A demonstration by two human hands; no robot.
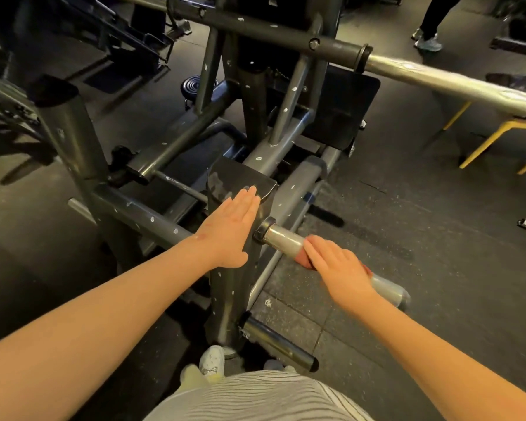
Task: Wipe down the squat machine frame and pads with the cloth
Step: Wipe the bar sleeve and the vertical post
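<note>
- Around us lies dark rubber floor (407,208). Yellow chair legs (483,141) stand at the right edge of the view, and another person's legs (428,41) are at the far right.
- A long chrome bar sleeve (438,75) crosses above the machine on the right. A black footplate (340,110) sits behind the uprights.
- A short black peg (280,344) juts from the foot of the near post, just beside our shoe (211,360).
- The squat machine frame (234,287) is dark grey tube, speckled with pale chips. Its near post is capped by a black pad (240,177) with a smeared sheen.
- Our left hand (230,230) lies flat against that post, fingers straight and together, tips reaching the pad's edge.
- Our right hand (336,262) curls over a chrome weight peg (286,238) that sticks out from the post's right side. Its fingers are clamped on the reddish cloth (304,258), which wraps the peg and mostly hides under the hand.
</note>
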